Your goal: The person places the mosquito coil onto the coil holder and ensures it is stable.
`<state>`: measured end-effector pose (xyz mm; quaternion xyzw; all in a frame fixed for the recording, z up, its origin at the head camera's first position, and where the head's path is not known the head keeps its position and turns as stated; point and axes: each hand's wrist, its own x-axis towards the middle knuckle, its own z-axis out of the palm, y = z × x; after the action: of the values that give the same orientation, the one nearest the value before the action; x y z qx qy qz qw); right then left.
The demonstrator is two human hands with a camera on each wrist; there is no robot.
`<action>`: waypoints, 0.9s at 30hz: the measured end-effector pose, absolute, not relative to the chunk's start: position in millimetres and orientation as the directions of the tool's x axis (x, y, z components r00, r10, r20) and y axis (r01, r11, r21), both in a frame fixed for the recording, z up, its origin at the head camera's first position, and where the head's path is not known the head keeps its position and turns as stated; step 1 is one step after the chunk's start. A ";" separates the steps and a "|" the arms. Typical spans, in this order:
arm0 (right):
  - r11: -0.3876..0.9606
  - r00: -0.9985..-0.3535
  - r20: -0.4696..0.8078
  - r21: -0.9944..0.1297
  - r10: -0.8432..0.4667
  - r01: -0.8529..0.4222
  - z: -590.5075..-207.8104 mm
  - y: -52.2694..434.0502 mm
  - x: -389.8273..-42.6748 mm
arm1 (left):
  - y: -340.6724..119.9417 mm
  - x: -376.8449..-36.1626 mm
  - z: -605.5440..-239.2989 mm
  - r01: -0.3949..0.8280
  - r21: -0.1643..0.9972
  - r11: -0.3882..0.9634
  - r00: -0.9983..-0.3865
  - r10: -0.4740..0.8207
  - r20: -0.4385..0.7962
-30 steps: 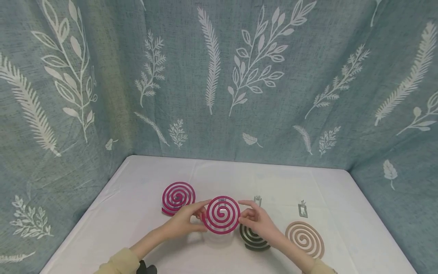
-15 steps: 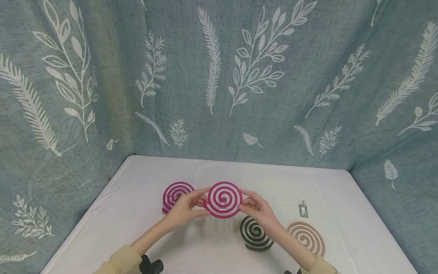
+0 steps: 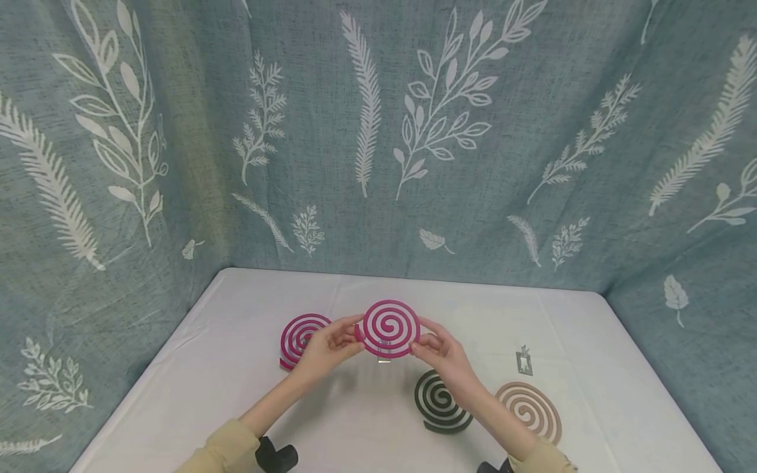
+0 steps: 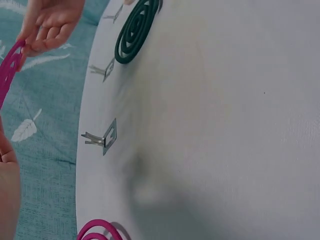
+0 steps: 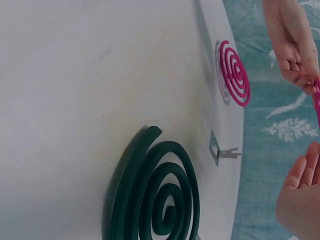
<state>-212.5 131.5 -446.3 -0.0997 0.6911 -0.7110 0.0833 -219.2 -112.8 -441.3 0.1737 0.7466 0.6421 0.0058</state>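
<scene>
A pink mosquito coil (image 3: 389, 327) is held up above the table, its flat face toward the head camera. My left hand (image 3: 328, 346) pinches its left edge between thumb and fingers. The right hand (image 3: 446, 358) pinches the opposite edge the same way. Behind and below the held coil, a small metal coil stand (image 4: 110, 137) stands on the table. A second pink coil (image 5: 235, 75) is at the left, partly hidden by my left hand in the head view. The dark green coil (image 3: 440, 396) sits below my right hand.
A brown coil (image 3: 525, 412) is at the right, partly behind my right forearm. Another metal stand (image 3: 524, 362) is just behind it. The white table (image 3: 248, 309) ends at a blue-green leaf-patterned curtain (image 3: 331, 131). Black wrist gear (image 3: 276, 455) shows below the left sleeve.
Both hands have raised the pink coil upward and slightly right in the head view. More of the green coil shows, and the stand behind the held coil now appears at its lower edge.
</scene>
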 end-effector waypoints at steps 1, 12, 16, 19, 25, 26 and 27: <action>-0.027 -0.969 0.027 -0.999 -0.246 -0.021 -447.7 130.9 -213.7 | -111.7 -219.9 -442.2 0.251 0.961 0.112 -0.943 0.253 0.217; -0.018 -0.982 0.041 -0.999 -0.185 -0.038 -460.8 123.2 -223.4 | -99.7 -226.2 -454.0 0.208 0.978 -0.015 -0.975 0.078 0.208; 0.023 -0.982 0.035 -0.999 -0.184 -0.040 -463.7 121.1 -226.0 | -96.9 -228.2 -459.4 0.216 0.975 -0.041 -0.975 0.036 0.218; 0.048 -0.983 0.035 -0.998 -0.180 -0.045 -465.6 120.0 -228.1 | -95.1 -229.9 -464.1 0.219 0.974 -0.060 -0.975 0.012 0.220; 0.044 -0.984 0.043 -0.998 -0.176 -0.051 -472.0 117.9 -233.2 | -90.7 -235.9 -477.4 0.205 0.978 -0.038 -0.979 -0.004 0.205; 0.044 -0.983 0.043 -0.998 -0.176 -0.052 -473.5 117.7 -234.1 | -89.7 -236.9 -479.5 0.203 0.979 -0.022 -0.979 -0.005 0.203; 0.044 -0.984 0.037 -0.998 -0.175 -0.046 -475.0 117.5 -235.1 | -88.7 -237.4 -481.0 0.204 0.979 -0.017 -0.979 -0.009 0.204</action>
<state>-235.1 117.5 -475.0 -0.0764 0.7209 -0.6872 0.0470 -237.4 -88.7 -481.0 0.0700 0.6971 0.7097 -0.0748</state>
